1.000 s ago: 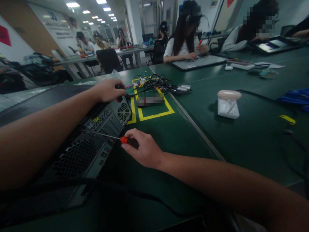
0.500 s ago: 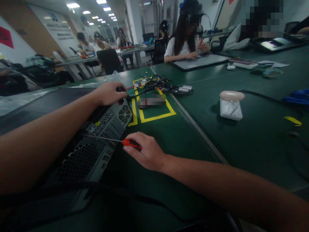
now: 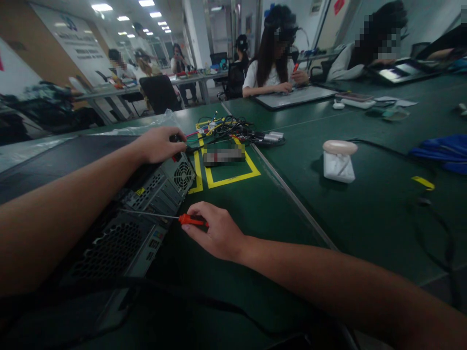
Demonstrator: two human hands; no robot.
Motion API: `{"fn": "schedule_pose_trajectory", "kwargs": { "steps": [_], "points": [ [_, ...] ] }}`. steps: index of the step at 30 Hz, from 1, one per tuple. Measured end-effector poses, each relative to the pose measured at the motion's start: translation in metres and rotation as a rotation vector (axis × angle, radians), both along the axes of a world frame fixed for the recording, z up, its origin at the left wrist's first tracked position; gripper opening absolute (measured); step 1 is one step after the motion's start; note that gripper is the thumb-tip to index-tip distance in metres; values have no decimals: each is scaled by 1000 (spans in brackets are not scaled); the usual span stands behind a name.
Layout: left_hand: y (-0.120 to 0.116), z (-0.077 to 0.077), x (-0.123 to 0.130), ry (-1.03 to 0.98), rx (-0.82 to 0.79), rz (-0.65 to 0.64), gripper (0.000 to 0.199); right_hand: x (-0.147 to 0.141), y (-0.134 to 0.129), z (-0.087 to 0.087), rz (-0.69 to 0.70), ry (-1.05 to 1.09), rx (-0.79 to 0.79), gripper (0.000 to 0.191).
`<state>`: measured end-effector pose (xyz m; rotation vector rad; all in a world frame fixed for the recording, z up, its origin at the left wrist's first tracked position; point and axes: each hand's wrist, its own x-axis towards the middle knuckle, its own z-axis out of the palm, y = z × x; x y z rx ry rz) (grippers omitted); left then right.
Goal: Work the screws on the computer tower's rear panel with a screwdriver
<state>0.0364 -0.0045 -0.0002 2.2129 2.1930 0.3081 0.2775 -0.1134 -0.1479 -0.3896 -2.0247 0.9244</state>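
My right hand [image 3: 217, 232] is closed around the orange-red and black handle of a screwdriver [image 3: 191, 220]. Its long thin shaft points left, across the back of a desktop computer case [image 3: 151, 245], which has vent holes and ports. Where the tip ends among the dark parts is hard to see. My left hand [image 3: 160, 143] rests at the far edge of the case, fingers curled round a small black thing with a bit of red below it. What that thing is, I cannot make out. My left forearm hides part of the case.
A tangle of cables [image 3: 233, 129] lies beyond the case, near a blurred-out item [image 3: 224, 155] inside yellow tape [image 3: 233, 181]. To the right are a white box [image 3: 338, 166] and blue cloth [image 3: 443, 151]. Co-workers sit across the green table; a black strap crosses the foreground.
The view has shifted slightly, so most things sit a little further left. The screwdriver stays in my right hand against the case, its handle slightly turned. My left hand keeps its place.
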Motion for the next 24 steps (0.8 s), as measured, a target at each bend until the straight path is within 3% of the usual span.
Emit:
{"fn": "schedule_pose_trajectory", "kwargs": {
  "steps": [24],
  "points": [
    [-9,7,7,40,-25,-24,52,3,1,4,32,-84,53,31]
  ]
}}
